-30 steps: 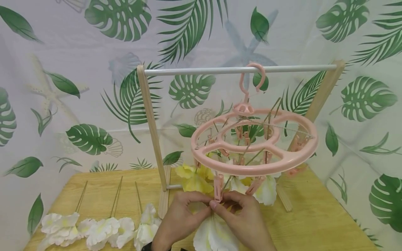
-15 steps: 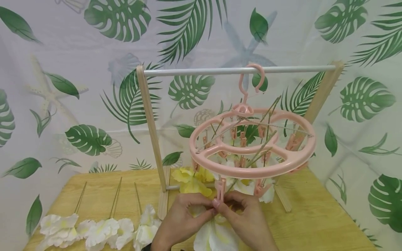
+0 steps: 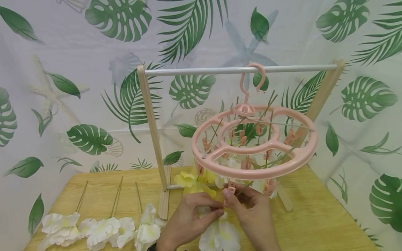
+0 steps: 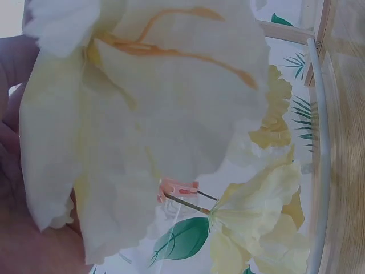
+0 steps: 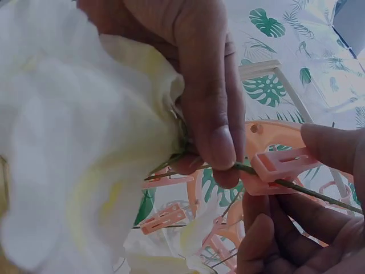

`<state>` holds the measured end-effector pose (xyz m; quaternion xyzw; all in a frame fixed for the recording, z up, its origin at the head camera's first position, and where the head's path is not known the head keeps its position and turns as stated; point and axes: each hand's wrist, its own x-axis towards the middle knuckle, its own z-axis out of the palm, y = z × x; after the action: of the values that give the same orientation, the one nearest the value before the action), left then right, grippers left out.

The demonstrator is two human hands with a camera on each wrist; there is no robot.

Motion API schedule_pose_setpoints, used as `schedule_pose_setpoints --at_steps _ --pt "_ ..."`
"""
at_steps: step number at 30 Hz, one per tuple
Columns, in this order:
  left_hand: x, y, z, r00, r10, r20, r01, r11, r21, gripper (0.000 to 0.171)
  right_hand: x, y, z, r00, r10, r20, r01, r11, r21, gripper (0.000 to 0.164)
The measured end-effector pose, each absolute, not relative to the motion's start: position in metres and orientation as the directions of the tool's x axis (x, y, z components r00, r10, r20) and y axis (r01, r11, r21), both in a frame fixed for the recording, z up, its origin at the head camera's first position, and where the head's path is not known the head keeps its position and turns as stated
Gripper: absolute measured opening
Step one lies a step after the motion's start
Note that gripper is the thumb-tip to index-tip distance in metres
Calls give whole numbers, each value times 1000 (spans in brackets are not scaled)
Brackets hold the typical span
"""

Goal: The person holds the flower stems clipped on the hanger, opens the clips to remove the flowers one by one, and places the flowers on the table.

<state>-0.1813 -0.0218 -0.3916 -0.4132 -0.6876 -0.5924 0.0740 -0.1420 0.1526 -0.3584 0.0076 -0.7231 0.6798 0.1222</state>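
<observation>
Up close, pinching a head-down white flower (image 3: 220, 237) by its stem (image 5: 319, 197) with left hand (image 3: 189, 215); gripping a pink clip (image 5: 272, 171) with right hand (image 3: 253, 211), around that stem. Above, pink hanger (image 3: 251, 174) hooked over rail (image 3: 194, 71). Behind, leaf-print backdrop (image 3: 94, 52).

Head view: white flower (image 3: 220, 235) runs past the bottom edge, lower petals lost to me; dark wristband (image 3: 152, 247) mostly cropped. Left wrist: petals hide much of the left hand (image 4: 34, 240). Right wrist: flower blurred, cut at left; right hand (image 5: 308, 228) cropped by the right edge, where I lose the stem (image 5: 316, 197).
</observation>
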Motion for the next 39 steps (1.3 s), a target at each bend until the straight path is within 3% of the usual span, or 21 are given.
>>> schedule_pose_setpoints --at_steps 7,15,39 --pt "-181 -22 -392 -662 487 571 654 1 757 12 -141 153 -356 -956 210 206 -209 9 -978 26" --pt "-182 -22 -392 -667 475 574 679 70 731 13 -142 154 -358 -942 208 263 -265 21 -964 21" --pt "-181 -26 -392 -667 487 564 672 65 738 13 -146 152 -363 -896 267 354 -378 -41 -925 10"
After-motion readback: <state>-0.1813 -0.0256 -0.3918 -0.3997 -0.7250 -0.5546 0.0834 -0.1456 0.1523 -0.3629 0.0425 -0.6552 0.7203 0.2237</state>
